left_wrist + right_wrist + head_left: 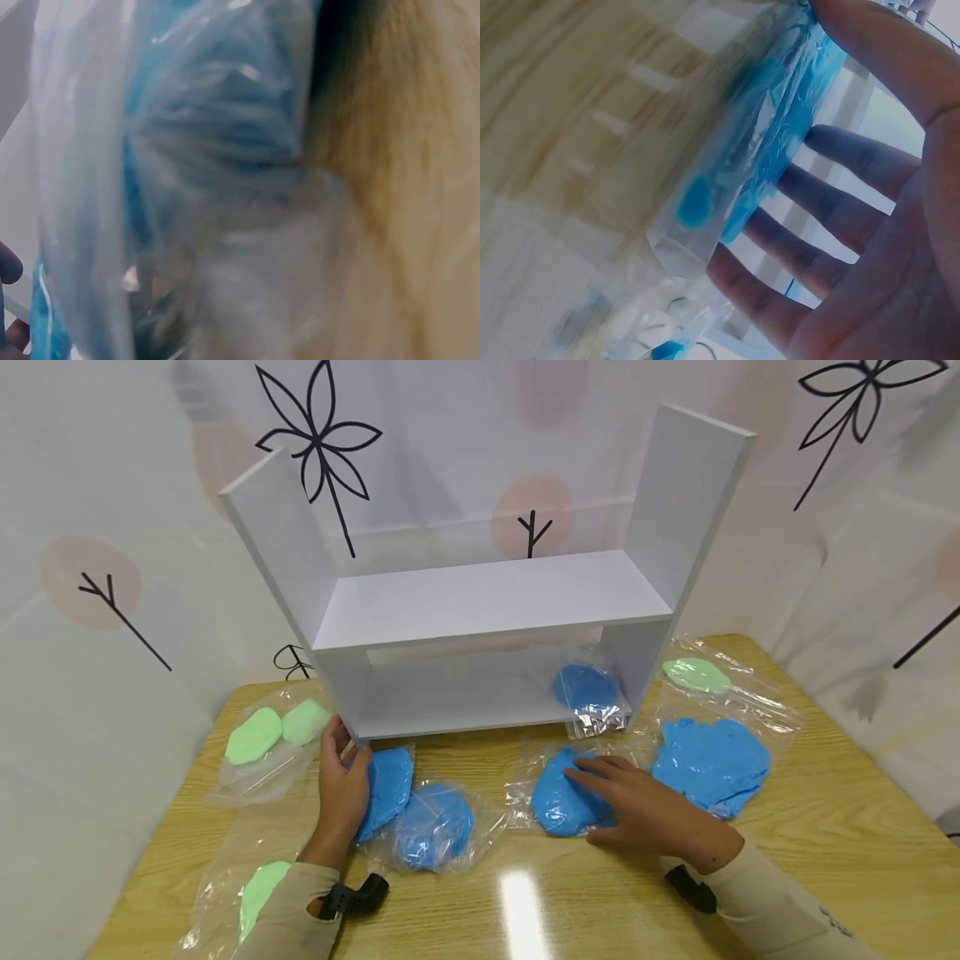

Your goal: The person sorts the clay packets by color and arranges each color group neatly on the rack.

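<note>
My left hand (pixel 345 789) is at the lower left front corner of a white shelf unit (pixel 480 602), beside a bag of blue slime (pixel 388 789). Its fingers bend near the corner; what they grip is hidden. The left wrist view is blurred, with clear plastic film (pixel 225 112) filling much of it. My right hand (pixel 637 802) rests its fingertips on another flat bag of blue slime (pixel 558 797). In the right wrist view its fingers (pixel 825 210) are spread and extended against the bag's edge.
Another blue slime bag (pixel 431 827) overlaps the left one. A blue bag (pixel 585 687) lies on the lower shelf at right. Beyond my right hand is a large blue slime bag (pixel 712 764). Bags of green slime (pixel 255 735) lie left and back right (pixel 696 675) on the wooden table (pixel 600 902).
</note>
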`<action>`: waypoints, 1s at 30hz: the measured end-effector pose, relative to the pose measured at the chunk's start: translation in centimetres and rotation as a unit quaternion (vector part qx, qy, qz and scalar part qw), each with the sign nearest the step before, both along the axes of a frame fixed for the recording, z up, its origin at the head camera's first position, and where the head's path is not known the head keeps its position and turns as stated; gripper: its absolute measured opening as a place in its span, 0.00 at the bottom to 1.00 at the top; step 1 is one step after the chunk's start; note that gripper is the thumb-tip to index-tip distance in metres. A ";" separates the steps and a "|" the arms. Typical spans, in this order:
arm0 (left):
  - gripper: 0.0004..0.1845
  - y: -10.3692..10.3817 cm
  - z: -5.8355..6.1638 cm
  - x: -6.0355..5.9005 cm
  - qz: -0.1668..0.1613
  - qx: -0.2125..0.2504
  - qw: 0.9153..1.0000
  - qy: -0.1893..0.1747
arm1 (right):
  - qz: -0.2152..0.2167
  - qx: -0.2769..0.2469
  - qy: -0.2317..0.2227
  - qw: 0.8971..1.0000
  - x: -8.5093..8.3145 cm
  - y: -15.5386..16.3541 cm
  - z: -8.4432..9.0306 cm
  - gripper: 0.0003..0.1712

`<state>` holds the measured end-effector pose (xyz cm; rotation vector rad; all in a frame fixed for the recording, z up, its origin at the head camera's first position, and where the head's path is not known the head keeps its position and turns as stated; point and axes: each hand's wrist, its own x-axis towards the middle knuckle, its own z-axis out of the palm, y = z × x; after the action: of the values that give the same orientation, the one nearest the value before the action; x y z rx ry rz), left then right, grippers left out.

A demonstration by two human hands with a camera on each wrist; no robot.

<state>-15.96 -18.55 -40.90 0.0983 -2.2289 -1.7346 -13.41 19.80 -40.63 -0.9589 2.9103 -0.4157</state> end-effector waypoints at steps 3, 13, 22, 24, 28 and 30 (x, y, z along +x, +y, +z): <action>0.33 0.0 0.1 0.1 0.000 0.000 1.000 0.001 | 0.001 -0.002 -0.004 1.000 0.0 -0.1 0.1 0.47; 0.33 -0.1 -0.1 -0.1 -0.002 -0.002 1.000 0.001 | 0.000 -0.016 -0.020 1.000 0.0 -0.2 0.0 0.49; 0.34 0.0 0.0 -0.1 -0.005 -0.002 1.000 0.001 | -0.003 -0.016 -0.024 1.000 0.3 -0.2 0.0 0.50; 0.34 -0.1 -0.1 -0.2 -0.005 -0.002 1.000 0.001 | -0.004 -0.014 -0.024 1.000 0.4 -0.2 0.0 0.50; 0.33 -0.7 -1.4 -0.8 -0.001 -0.005 1.000 0.001 | -0.005 -0.014 -0.025 1.000 0.4 -0.3 0.0 0.49; 0.33 -1.0 -2.2 -1.3 0.001 -0.007 1.000 0.005 | -0.005 -0.015 -0.024 1.000 0.5 -0.4 0.0 0.49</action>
<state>-17.23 -19.57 -43.13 0.0901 -2.2330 -1.7144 -12.96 19.39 -40.63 -0.9265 2.8743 -0.4763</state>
